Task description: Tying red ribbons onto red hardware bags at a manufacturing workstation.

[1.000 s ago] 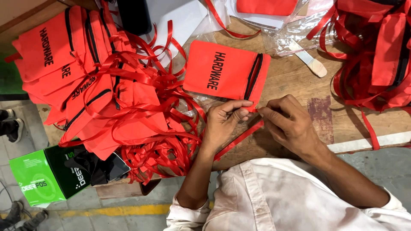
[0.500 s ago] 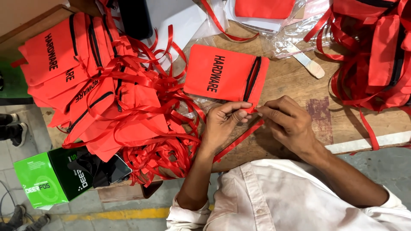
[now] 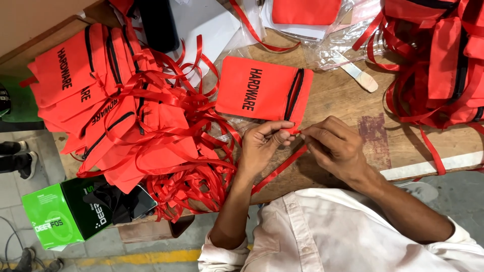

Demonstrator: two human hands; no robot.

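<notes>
A flat red fabric pouch (image 3: pixel 262 88) with black lettering and a black zipper lies on the wooden table (image 3: pixel 343 95) in front of me. A red ribbon (image 3: pixel 280 168) runs from its lower right corner down toward my body. My left hand (image 3: pixel 262 146) pinches the ribbon at that corner with thumb and fingers. My right hand (image 3: pixel 335 146) meets it from the right, fingertips closed on the same ribbon end.
A heap of matching red pouches with tangled ribbons (image 3: pixel 126 116) fills the left. More red pouches (image 3: pixel 443 55) pile at the right. Clear plastic bags (image 3: pixel 322 30), a flat wooden stick (image 3: pixel 355 73) and a green and black box (image 3: pixel 70 214) lie around.
Both hands stay pinched at the pouch's corner with only small finger movement. The view has shifted slightly.
</notes>
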